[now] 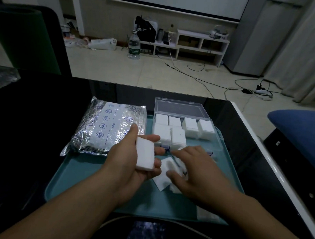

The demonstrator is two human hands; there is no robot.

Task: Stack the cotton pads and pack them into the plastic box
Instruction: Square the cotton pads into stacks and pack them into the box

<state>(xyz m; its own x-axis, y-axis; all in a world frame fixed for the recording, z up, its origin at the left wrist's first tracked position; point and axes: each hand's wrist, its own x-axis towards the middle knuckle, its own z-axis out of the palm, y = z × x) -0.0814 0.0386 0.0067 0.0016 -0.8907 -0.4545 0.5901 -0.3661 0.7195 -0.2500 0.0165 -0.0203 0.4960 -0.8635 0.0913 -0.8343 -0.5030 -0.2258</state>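
Dim room, dark glossy table [42,112], teal tray [87,172] carrying everything. Left hand [132,160] with grip curled round a stack of cotton pads [145,153]. Right hand [195,173] spread flat, fingers relaxed, hiding most of the loose pads [166,165]. Plastic box [180,128] just beyond, mostly filled, lid open. Foil bag [106,127] at left, print hard to read.

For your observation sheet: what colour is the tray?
Teal flat plastic tray, seen clearly in the head view.

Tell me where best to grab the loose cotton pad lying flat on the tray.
Probably pinch the loose cotton pad by its far-left corner, coming from above. It lies flat on the teal tray, and that corner is clear of the right hand.
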